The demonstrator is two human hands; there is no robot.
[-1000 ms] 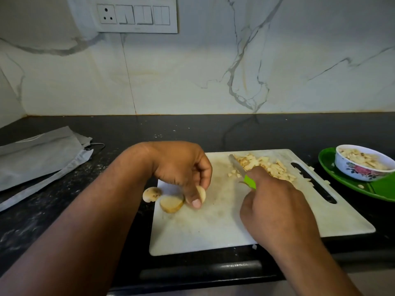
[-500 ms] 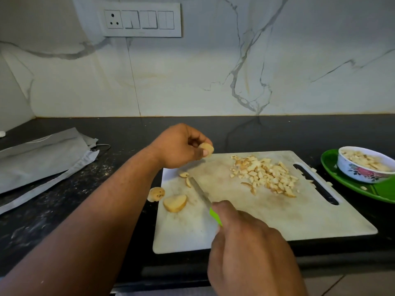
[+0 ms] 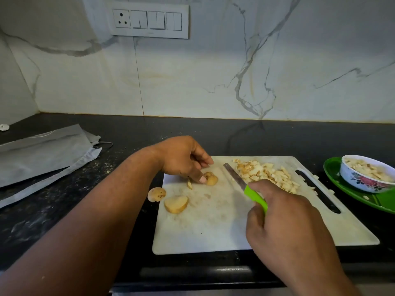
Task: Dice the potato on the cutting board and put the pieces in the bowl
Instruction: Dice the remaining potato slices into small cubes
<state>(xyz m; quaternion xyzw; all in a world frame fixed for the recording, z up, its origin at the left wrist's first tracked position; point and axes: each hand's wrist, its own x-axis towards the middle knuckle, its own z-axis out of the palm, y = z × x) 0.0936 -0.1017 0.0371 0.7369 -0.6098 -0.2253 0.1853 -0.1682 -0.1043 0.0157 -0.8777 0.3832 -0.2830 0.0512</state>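
Left hand (image 3: 183,157) has lowered its potato piece (image 3: 211,178) onto the cutting board (image 3: 213,227).

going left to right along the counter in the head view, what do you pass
grey cloth → potato end off the board → potato half → knife → diced pile → green plate → bowl

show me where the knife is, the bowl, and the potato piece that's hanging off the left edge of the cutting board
knife (image 3: 235,176): head view, middle of the blade.
bowl (image 3: 363,182): head view, flowered outer wall.
potato piece (image 3: 156,194): head view, centre of its skin side, at the board's left edge.
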